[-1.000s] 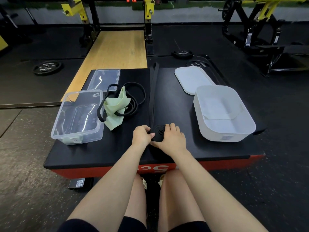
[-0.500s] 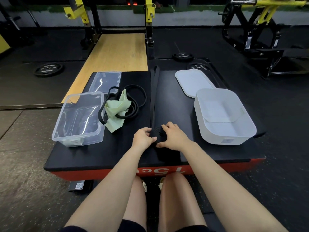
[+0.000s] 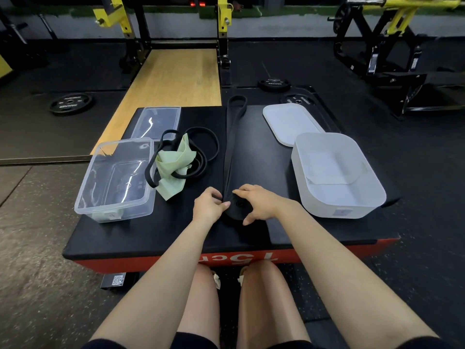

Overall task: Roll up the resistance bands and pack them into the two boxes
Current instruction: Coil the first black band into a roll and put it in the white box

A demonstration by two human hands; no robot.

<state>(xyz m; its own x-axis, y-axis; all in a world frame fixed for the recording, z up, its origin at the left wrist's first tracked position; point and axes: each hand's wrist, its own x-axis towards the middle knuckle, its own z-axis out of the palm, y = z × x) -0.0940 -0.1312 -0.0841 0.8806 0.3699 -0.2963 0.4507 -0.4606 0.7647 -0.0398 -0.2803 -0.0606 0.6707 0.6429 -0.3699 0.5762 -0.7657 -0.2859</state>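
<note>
1. Hands meet at the near middle of the black padded platform top (image 3: 251, 152): the left hand (image 3: 207, 206) has its fingers curled in and its thumb pinching the left edge of the wide black flat resistance band (image 3: 232, 137), while the right hand (image 3: 260, 204) arches over the band's rolled end (image 3: 237, 206), fingertips on the far side and thumb on the near side. I judge this 2-sided hold keeps the coil tight and square as it is wound.
2. Unrolled, the rest of that band lies straight away from the person up the middle of the platform, its far loop hanging past the far edge — likely laid out this way so it feeds into the roll without twisting.
3. Boxes stand open, 1 on each side, within reach: the clear plastic rectangular box (image 3: 114, 181) on the left and the white frosted plastic box (image 3: 337, 172) on the right, each with its lid behind it — the clear plastic lid (image 3: 156, 122) and the white flat lid (image 3: 289, 123).
4. Between the clear box and the long band sits a tangle of thin black loop bands (image 3: 201, 147) with a crumpled pale green sheet band (image 3: 175, 165), not yet rolled.
5. How many thin loops are in the tangle cannot be counted, and black on black hides how many turns the roll has.
6. Inside the white box, a pale shape shows, too faint to identify; the red platform side (image 3: 327, 250) shows only partial printed characters.
</note>
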